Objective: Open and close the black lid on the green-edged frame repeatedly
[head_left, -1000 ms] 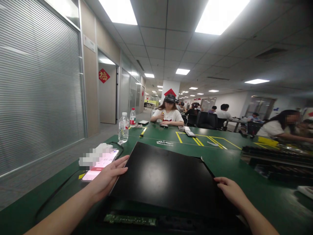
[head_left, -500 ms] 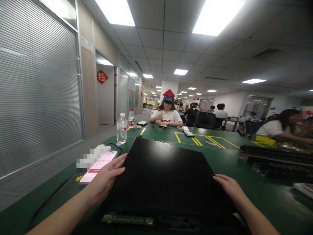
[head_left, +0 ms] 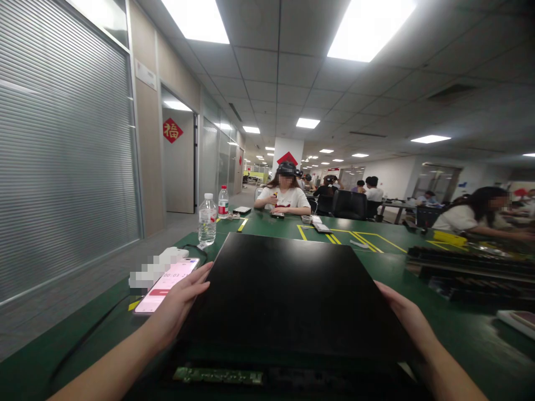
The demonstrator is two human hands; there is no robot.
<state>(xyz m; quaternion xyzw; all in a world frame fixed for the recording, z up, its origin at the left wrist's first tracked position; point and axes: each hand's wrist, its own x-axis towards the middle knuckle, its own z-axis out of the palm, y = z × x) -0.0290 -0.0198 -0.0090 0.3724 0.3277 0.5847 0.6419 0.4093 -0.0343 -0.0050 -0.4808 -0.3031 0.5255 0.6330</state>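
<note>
A large flat black panel (head_left: 284, 295) lies over the green table in front of me. Its left edge is gripped by my left hand (head_left: 179, 303), with the thumb along the edge. On the right edge is my right hand (head_left: 403, 309), its fingers partly hidden at the panel's side. A green circuit board strip (head_left: 217, 375) shows near the panel's bottom edge. Just left of my left hand lies a lit phone (head_left: 167, 287) showing a timer.
Two bottles, one clear (head_left: 207, 220) and one with a red cap (head_left: 223, 202), stand beyond the phone. A black cable runs at left. Dark stacked parts (head_left: 468, 273) lie at right. A person (head_left: 286, 195) sits across the table (head_left: 271, 224).
The panel's far right corner and right edge have shifted slightly to the right. My right hand has moved outward with that edge, and its fingertips are less visible.
</note>
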